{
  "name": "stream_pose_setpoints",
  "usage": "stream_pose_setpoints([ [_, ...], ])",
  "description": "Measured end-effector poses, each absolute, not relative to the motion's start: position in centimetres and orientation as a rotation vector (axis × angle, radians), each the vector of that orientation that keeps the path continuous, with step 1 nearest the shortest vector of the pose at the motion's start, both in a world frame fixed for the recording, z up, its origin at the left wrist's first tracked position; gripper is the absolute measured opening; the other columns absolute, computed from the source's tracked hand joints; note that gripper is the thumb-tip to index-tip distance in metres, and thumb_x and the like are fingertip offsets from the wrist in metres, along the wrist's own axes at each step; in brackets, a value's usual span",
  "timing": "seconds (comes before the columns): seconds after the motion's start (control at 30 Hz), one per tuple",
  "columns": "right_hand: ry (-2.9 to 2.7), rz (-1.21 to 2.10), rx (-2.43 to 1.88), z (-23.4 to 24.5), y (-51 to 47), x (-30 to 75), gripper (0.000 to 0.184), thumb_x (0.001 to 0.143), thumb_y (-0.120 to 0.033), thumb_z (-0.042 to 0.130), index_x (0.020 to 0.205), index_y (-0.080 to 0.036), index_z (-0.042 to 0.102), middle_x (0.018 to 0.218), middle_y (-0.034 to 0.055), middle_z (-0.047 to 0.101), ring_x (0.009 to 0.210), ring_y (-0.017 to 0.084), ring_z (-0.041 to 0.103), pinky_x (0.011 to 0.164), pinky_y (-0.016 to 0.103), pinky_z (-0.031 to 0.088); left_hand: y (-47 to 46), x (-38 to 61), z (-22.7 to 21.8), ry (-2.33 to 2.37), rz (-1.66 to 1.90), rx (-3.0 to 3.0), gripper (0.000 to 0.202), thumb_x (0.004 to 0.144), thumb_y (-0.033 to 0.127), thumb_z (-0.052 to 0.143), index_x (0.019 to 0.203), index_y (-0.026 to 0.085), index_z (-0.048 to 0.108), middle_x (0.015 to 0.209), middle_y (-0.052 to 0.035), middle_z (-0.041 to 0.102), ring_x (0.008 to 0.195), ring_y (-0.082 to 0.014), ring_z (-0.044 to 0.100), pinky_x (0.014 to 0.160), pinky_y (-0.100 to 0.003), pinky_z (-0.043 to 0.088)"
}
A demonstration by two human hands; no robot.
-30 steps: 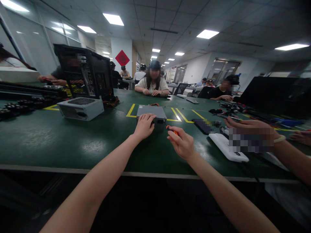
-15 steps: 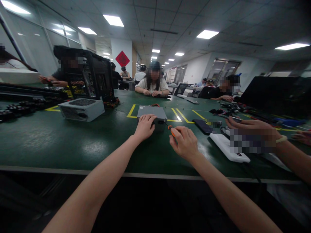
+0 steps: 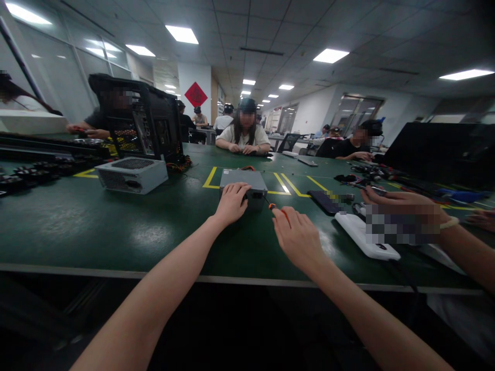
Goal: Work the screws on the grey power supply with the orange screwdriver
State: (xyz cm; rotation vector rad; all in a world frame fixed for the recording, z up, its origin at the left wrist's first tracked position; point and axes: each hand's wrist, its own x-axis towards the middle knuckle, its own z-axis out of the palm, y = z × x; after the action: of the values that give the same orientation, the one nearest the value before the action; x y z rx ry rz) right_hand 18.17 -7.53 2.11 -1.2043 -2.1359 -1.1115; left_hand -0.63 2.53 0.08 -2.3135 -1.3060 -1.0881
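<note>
A grey metal computer power supply (image 3: 247, 178) sits on the green table in front of me, its socket side turned my way. My left hand (image 3: 232, 203) grips its near left edge, fingers over the top and thumb at the front face. An orange-handled screwdriver (image 3: 272, 206) is wrapped in the closed fingers of my right hand (image 3: 297, 234). Its thin shaft points at the lower right corner of the power supply; whether the tip touches a screw is too small to tell. Most of the handle is hidden by my fingers.
Left stand a second power supply (image 3: 133, 176) and an open black computer case (image 3: 154, 123). Right lie a dark phone (image 3: 325, 202) and a white power bank (image 3: 365, 237), beside another person's hand (image 3: 410, 206). A co-worker (image 3: 244, 134) sits opposite. Yellow tape (image 3: 296, 184) marks the table.
My right hand has turned on the screwdriver: its back now faces up more, and it sits slightly right and lower. My left hand keeps its place on the power supply.
</note>
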Motion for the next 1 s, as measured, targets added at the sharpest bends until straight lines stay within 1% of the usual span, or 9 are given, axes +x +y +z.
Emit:
stream_pose_setpoints([
  [0.13,-2.126,-1.073,-1.330,2.6,-7.8,18.2,0.028,0.089,-0.033,0.033,0.094,-0.016,0.054,0.071,0.0042,0.054,0.059,0.014,0.047,0.058,0.029,0.030,2.5,-0.6,0.1,-1.318,-1.082,-2.317,0.041,0.076,0.016,0.047,0.117,0.021,0.045,0.118,-0.0053,0.049,0.110,-0.0211,0.042,0.098,-0.038,0.028],
  [0.2,-2.123,-1.009,-1.367,2.7,-8.0,18.2,0.027,0.088,-0.033,0.034,0.098,-0.015,0.053,0.080,0.0068,0.055,0.064,0.015,0.049,0.060,0.028,0.031,2.6,-0.6,0.1,-1.319,-1.080,-2.319,0.042,0.076,0.016,0.047,0.117,0.022,0.045,0.118,-0.0052,0.048,0.110,-0.0209,0.041,0.098,-0.037,0.028],
  [0.33,-2.186,-0.971,-1.293,2.5,-8.1,17.8,0.027,0.087,-0.021,0.035,0.109,-0.013,0.047,0.102,0.0126,0.053,0.074,0.017,0.052,0.063,0.028,0.036,2.6,-0.5,0.1,-1.321,-1.075,-2.317,0.041,0.076,0.016,0.047,0.117,0.022,0.045,0.119,-0.0045,0.048,0.110,-0.0204,0.042,0.098,-0.037,0.028],
  [0.4,-2.193,-1.004,-1.282,2.5,-8.0,17.7,0.026,0.087,-0.020,0.033,0.109,-0.014,0.047,0.094,0.0096,0.054,0.069,0.016,0.052,0.059,0.027,0.036,2.5,-0.6,0.1,-1.318,-1.074,-2.317,0.041,0.076,0.016,0.047,0.117,0.022,0.045,0.118,-0.0045,0.048,0.109,-0.0203,0.042,0.098,-0.037,0.028],
  [0.5,-2.075,-0.977,-1.409,2.6,-7.9,17.5,0.026,0.089,-0.029,0.032,0.103,-0.017,0.049,0.082,0.0053,0.053,0.059,0.014,0.050,0.051,0.026,0.033,2.5,-0.6,0.1,-1.305,-1.083,-2.317,0.041,0.076,0.017,0.047,0.117,0.021,0.045,0.118,-0.0048,0.049,0.109,-0.0201,0.042,0.098,-0.037,0.028],
  [0.57,-2.022,-0.840,-1.476,2.7,-8.1,17.3,0.026,0.088,-0.032,0.032,0.103,-0.018,0.049,0.085,0.0059,0.052,0.059,0.013,0.051,0.047,0.024,0.033,2.5,-0.6,0.1,-1.298,-1.090,-2.316,0.041,0.076,0.017,0.047,0.117,0.021,0.045,0.118,-0.0049,0.049,0.110,-0.0201,0.042,0.098,-0.036,0.029],
  [0.7,-2.069,-0.658,-1.404,2.7,-8.3,17.2,0.027,0.088,-0.025,0.032,0.110,-0.015,0.043,0.099,0.0105,0.051,0.075,0.016,0.056,0.051,0.023,0.038,2.5,-0.6,0.1,-1.302,-1.087,-2.314,0.042,0.076,0.016,0.047,0.117,0.021,0.045,0.117,-0.0051,0.049,0.109,-0.0203,0.042,0.098,-0.037,0.029],
  [0.9,-1.946,-0.719,-1.526,2.6,-8.0,17.5,0.031,0.089,-0.039,0.029,0.101,-0.017,0.048,0.080,0.0053,0.057,0.053,0.013,0.052,0.042,0.024,0.029,2.4,-0.6,0.2,-1.318,-1.077,-2.322,0.042,0.076,0.016,0.047,0.117,0.022,0.045,0.119,-0.0053,0.048,0.110,-0.0213,0.042,0.098,-0.039,0.028],
  [1.0,-1.953,-0.628,-1.479,2.6,-8.2,17.4,0.028,0.088,-0.035,0.032,0.103,-0.016,0.046,0.093,0.0091,0.055,0.065,0.016,0.056,0.045,0.023,0.034,2.5,-0.6,0.2,-1.316,-1.076,-2.322,0.041,0.076,0.016,0.047,0.117,0.022,0.045,0.119,-0.0051,0.048,0.110,-0.0211,0.042,0.098,-0.038,0.029],
])
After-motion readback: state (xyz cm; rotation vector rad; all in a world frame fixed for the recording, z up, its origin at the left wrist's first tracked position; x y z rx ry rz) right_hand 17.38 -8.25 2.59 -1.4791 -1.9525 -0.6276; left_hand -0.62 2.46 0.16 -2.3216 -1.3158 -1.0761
